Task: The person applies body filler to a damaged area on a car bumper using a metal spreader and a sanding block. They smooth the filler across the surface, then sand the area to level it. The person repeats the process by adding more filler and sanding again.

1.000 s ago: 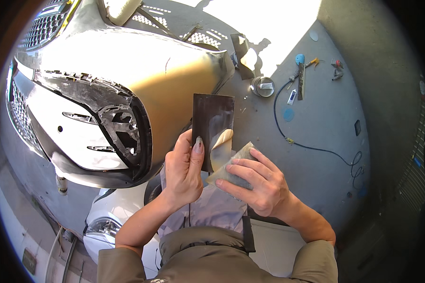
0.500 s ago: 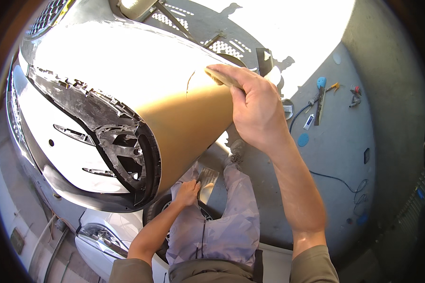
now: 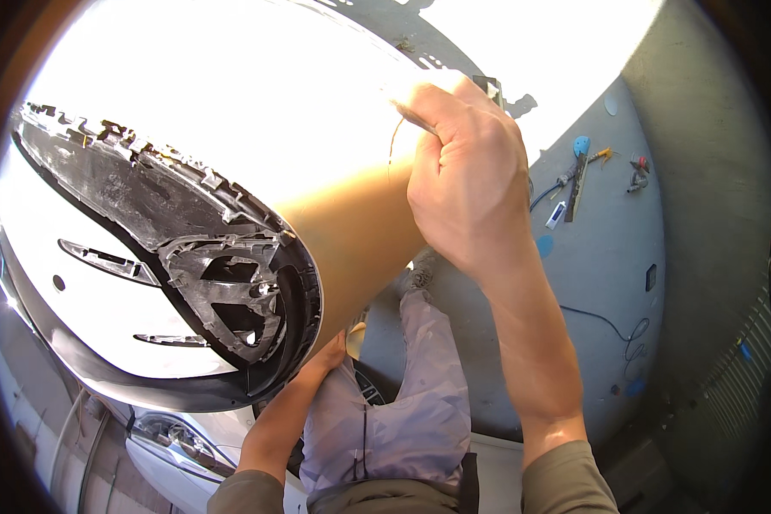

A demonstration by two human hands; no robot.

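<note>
A large car bumper (image 3: 343, 231) fills the left of the head view, its gold-tan side bleached white by sunlight further up. My right hand (image 3: 467, 171) is closed on a flat tan spreader at the bumper's upper side; most of the spreader is hidden by the fingers and glare. Just left of those fingertips a thin dark curved line (image 3: 393, 141) marks the surface. Low beside the bumper's lower edge, my left hand (image 3: 330, 349) is closed on a flat metal plate (image 3: 355, 340) with a tan dab on it. The bumper partly covers this hand and plate.
Black plastic brackets (image 3: 231, 291) line the bumper's open end. On the grey floor at right lie a dark strip (image 3: 576, 188), a white tube (image 3: 556, 214), blue discs and a cable (image 3: 604, 321). A white car (image 3: 171, 463) stands at lower left.
The bumper appears further right and larger in view. My right hand has shifted slightly upward, covering more of the spreader. The metal plate in my left hand has become mostly hidden behind the bumper.
</note>
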